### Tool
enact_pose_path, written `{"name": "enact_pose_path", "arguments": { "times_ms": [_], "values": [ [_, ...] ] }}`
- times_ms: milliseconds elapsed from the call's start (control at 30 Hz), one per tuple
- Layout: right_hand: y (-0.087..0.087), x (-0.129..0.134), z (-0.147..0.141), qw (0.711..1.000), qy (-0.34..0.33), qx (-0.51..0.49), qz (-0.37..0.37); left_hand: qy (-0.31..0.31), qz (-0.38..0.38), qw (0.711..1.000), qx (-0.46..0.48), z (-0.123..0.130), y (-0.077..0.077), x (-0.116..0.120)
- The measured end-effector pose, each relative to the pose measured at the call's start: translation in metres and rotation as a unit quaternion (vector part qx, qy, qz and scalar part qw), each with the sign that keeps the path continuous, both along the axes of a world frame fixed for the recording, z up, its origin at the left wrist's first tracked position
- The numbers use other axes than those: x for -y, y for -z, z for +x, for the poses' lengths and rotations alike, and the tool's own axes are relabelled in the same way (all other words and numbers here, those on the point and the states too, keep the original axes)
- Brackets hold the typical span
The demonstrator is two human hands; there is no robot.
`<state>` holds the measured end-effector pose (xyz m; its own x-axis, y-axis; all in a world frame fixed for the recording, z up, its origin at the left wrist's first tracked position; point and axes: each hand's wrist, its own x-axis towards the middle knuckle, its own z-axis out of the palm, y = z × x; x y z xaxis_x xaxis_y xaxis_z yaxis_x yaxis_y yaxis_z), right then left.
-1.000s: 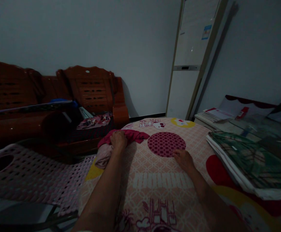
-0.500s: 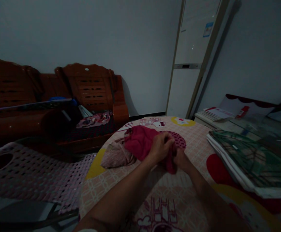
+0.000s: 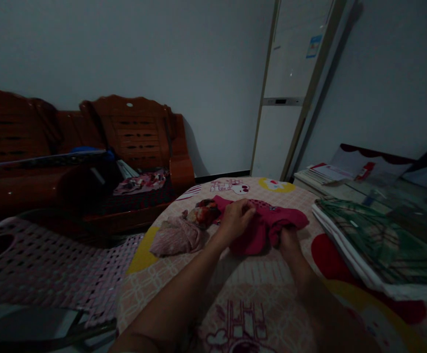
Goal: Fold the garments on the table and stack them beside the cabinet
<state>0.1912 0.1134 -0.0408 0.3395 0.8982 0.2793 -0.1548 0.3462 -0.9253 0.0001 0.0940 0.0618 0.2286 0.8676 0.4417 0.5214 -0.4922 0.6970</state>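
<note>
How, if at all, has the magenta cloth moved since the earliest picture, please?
Yes, rightward: the magenta cloth lay left of the printed purple circle and now hides most of it.

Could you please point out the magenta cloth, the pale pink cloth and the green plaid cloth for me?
Magenta cloth (image 3: 256, 236): head view, on the middle of its draped front.
Pale pink cloth (image 3: 178, 238): head view, middle of the crumpled bundle.
Green plaid cloth (image 3: 378, 240): head view, on its upper face.
</note>
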Motion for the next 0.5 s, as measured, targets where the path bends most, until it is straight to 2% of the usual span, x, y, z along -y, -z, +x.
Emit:
{"name": "enact_pose_path", "arguments": {
  "times_ms": [67,133,300,367,433,500],
  "values": [
    [-0.002,0.000,0.008,0.997,0.062,-0.053,0.001,-0.062,-0.034,0.988,-0.140,-0.022,0.005,-0.014],
    [-0.003,-0.001,0.017,0.989,0.119,-0.083,-0.006,-0.125,-0.080,0.959,-0.240,-0.043,0.012,-0.024],
    [-0.001,-0.006,0.037,0.964,0.237,-0.076,-0.092,-0.251,-0.102,0.910,-0.315,-0.087,0.017,-0.035],
    [0.001,-0.008,0.040,0.961,0.250,-0.085,-0.087,-0.255,-0.124,0.897,-0.338,-0.103,0.016,-0.037],
    [0.004,-0.009,0.041,0.960,0.256,-0.097,-0.061,-0.219,-0.169,0.889,-0.364,-0.117,0.018,-0.040],
    [0.008,-0.011,0.043,0.972,0.214,-0.095,-0.027,-0.179,-0.215,0.884,-0.375,-0.127,0.022,-0.043]
  ]
}}
